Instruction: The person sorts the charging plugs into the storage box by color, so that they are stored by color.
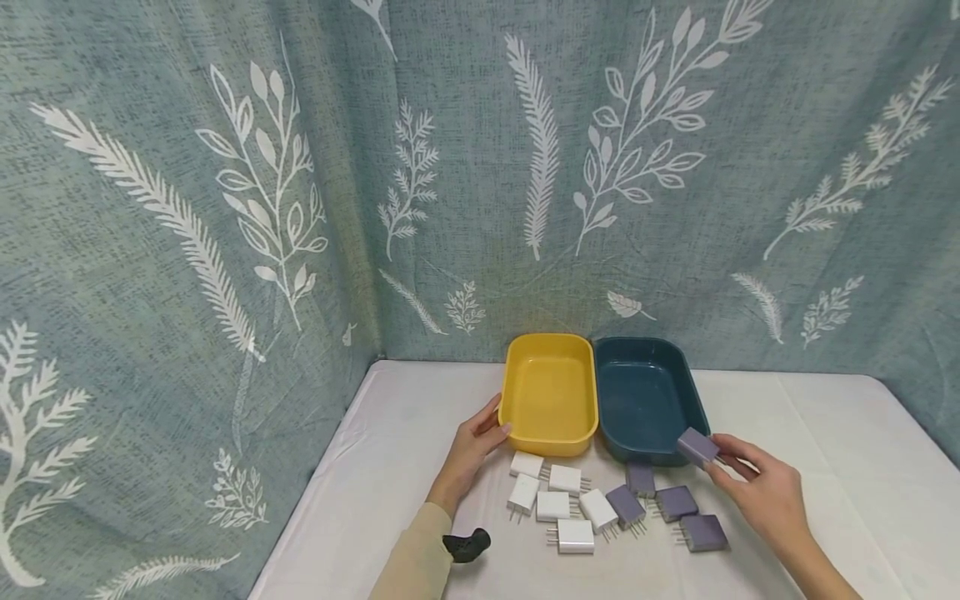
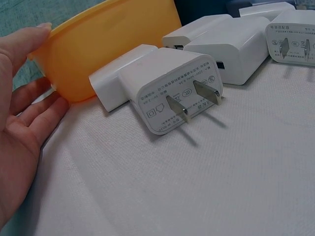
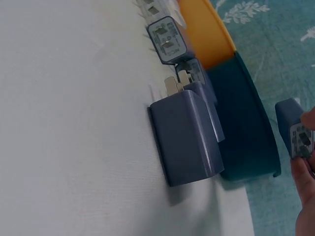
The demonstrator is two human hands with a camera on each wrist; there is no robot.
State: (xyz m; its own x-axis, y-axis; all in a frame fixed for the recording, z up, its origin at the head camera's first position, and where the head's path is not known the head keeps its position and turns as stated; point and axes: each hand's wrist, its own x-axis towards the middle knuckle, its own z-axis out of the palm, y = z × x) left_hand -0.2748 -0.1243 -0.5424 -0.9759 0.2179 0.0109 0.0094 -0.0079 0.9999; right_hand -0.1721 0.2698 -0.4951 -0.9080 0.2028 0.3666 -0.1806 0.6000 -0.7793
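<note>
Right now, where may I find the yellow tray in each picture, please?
Head: yellow tray, slightly right of centre, in the lower half.
Left wrist: upper left, cut by the top edge.
Right wrist: top, right of centre, cut by the top edge.
Shared landmark: the blue tray beside it.

The head view looks forward and down from well back over the table; both wrist views sit close in, sharing the yellow tub: toward eleven o'clock in the left, one in the right (tipped sideways).
</note>
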